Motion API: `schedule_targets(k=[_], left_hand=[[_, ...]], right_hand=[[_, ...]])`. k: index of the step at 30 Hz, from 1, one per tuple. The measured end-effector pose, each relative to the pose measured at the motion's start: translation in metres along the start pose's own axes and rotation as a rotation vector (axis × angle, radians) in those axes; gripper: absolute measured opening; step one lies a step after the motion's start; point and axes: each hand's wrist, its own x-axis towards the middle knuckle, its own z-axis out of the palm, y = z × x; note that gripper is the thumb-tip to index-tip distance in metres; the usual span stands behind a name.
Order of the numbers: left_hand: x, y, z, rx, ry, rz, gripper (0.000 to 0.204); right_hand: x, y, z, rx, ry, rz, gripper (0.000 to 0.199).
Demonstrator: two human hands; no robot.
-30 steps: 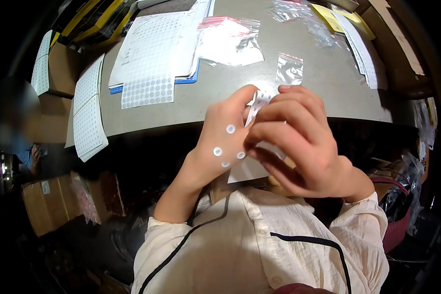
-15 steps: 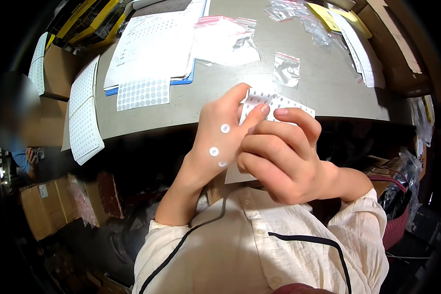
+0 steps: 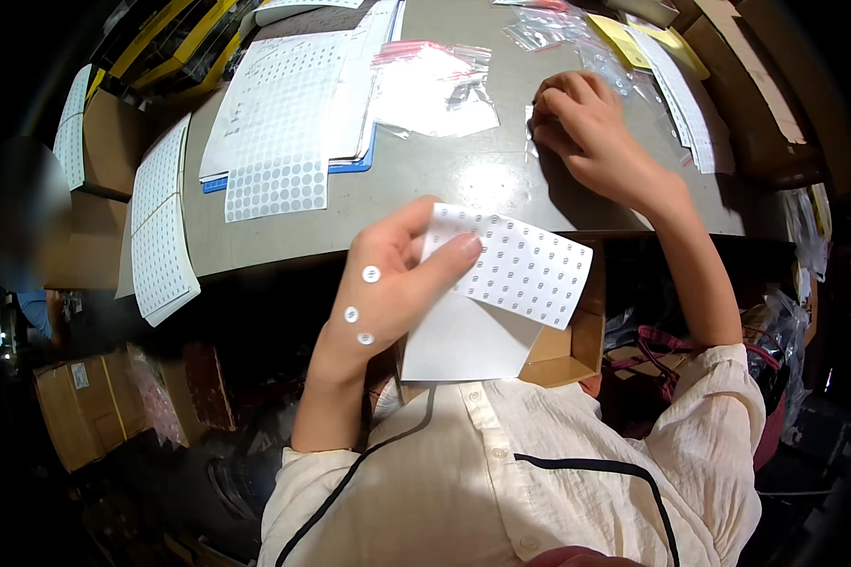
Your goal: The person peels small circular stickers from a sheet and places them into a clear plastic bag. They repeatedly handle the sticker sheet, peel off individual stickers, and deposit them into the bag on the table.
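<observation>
My left hand (image 3: pixel 388 288) is closed on a sheet of small round printed stickers (image 3: pixel 529 269), its thumb pressed on top. Below that sheet hangs a blank white sheet (image 3: pixel 473 340), partly covered by it. Several round white stickers (image 3: pixel 372 274) cling to the back of this hand and wrist. Over the table, my right hand (image 3: pixel 591 137) has its fingers curled onto a small clear zip bag (image 3: pixel 529 132). Only a narrow strip of the bag shows beside the fingertips; the rest is hidden.
A pile of clear zip bags (image 3: pixel 435 90) lies on the table (image 3: pixel 425 170), beside papers on a blue clipboard (image 3: pixel 355 163). A sheet of grey round stickers (image 3: pixel 276 189) overlaps the clipboard. Banded sticker sheets (image 3: pixel 161 217) stand left. An open cardboard box (image 3: pixel 577 350) sits below my hands.
My right hand has left the sticker sheet and reached forward and right to the zip bag on the table. My left hand has moved slightly left and down with the sheets, now more fully visible.
</observation>
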Motion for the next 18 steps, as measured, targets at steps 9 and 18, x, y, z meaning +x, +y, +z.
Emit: schedule_targets(k=[9,18], left_hand=[[-0.025,0.019,-0.052,-0.054,0.224,0.095,0.027],[-0.022,0.011,-0.061,-0.026,0.242,0.133,0.026]], right_hand=[[-0.006,-0.042,-0.052,0.432,-0.487,0.047,0.041],[-0.014,0.057,-0.012,-0.155,-0.127,0.314,0.072]])
